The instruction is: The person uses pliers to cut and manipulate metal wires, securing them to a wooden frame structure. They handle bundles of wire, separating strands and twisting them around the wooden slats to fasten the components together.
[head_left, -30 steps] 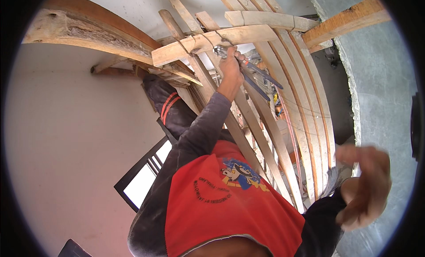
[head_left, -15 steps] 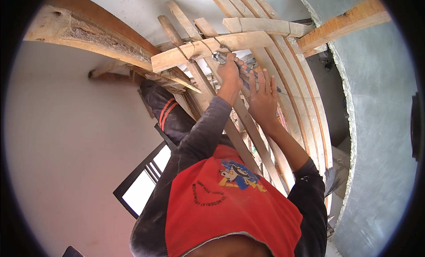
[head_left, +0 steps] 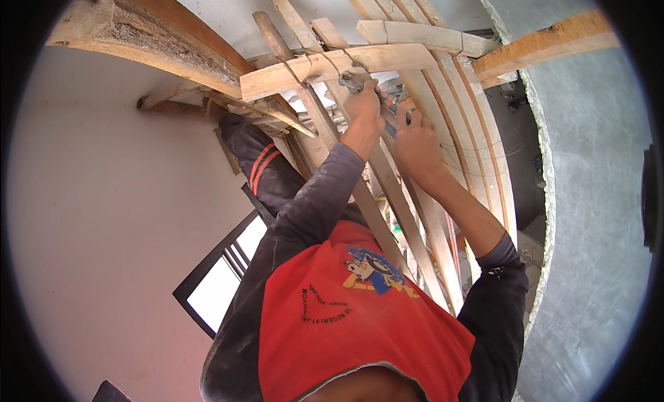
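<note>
My left hand is closed around pincers whose metal head reaches the underside of a short wooden crosspiece. Dark wire ties bind that crosspiece to the long battens. Just to the right, my right hand is curled in at the tool's handles, which show orange and blue parts. My right fingers are bent and partly hidden, so their exact hold on the handles is hard to see. Several thin loose wires fan out to the right of my right hand.
Long wooden battens run under my arms. A thick beam slants in at the upper left, another beam at the upper right. A grey panel with a rough edge stands at right. My leg rests beside the wood.
My right hand, spread flat beside the tool before, has curled in at its handles. The pincers have turned slightly. Thin wires now show to the right of my hand.
</note>
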A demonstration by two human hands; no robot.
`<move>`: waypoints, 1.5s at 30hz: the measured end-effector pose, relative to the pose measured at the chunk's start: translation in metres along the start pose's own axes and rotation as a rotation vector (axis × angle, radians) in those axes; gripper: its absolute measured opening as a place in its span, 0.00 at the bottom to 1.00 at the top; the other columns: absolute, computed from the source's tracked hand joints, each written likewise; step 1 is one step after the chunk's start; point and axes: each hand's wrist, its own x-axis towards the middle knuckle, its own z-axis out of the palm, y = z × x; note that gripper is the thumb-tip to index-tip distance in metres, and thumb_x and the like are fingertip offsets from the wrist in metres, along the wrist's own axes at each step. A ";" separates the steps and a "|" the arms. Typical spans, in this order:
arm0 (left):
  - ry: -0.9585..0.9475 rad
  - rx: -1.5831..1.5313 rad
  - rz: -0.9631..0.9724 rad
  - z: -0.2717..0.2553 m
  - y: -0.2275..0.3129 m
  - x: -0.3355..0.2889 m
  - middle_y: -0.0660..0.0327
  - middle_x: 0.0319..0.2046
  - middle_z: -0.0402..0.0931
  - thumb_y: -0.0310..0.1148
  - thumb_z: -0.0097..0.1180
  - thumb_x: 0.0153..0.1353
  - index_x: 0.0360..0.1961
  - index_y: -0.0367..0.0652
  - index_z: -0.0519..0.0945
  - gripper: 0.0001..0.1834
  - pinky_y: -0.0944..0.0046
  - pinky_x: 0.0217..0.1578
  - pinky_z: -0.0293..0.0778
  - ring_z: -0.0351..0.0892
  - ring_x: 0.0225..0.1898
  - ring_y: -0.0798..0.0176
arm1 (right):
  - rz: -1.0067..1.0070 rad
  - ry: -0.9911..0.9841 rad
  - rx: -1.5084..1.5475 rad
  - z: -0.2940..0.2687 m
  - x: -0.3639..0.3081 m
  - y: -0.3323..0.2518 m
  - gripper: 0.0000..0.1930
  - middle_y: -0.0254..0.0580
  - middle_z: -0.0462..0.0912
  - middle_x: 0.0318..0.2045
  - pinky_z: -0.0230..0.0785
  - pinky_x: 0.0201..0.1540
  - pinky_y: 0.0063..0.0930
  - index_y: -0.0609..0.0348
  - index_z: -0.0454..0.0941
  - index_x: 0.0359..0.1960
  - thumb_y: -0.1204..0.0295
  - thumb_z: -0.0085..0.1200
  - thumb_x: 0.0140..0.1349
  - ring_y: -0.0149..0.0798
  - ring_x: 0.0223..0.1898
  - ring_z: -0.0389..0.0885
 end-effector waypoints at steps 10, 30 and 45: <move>-0.070 0.176 -0.049 -0.021 0.007 -0.016 0.60 0.26 0.71 0.34 0.58 0.55 0.26 0.40 0.72 0.10 0.61 0.29 0.74 0.73 0.25 0.62 | 0.040 -0.464 0.743 -0.018 0.017 0.019 0.16 0.58 0.78 0.26 0.72 0.33 0.37 0.71 0.70 0.41 0.74 0.54 0.53 0.45 0.31 0.81; -0.642 -0.377 -0.337 -0.026 0.014 0.001 0.74 0.12 0.52 0.30 0.53 0.57 0.16 0.52 0.60 0.18 0.69 0.22 0.59 0.53 0.14 0.74 | 0.317 -0.577 0.909 -0.042 0.001 0.024 0.29 0.52 0.78 0.34 0.73 0.38 0.39 0.71 0.62 0.54 0.59 0.54 0.60 0.44 0.39 0.80; -0.246 -0.079 -0.209 -0.011 0.007 -0.003 0.69 0.15 0.52 0.23 0.54 0.54 0.22 0.42 0.68 0.08 0.67 0.18 0.59 0.52 0.14 0.72 | 0.268 -0.131 0.252 -0.010 -0.012 -0.012 0.23 0.57 0.76 0.31 0.74 0.36 0.40 0.74 0.68 0.45 0.74 0.55 0.47 0.55 0.35 0.80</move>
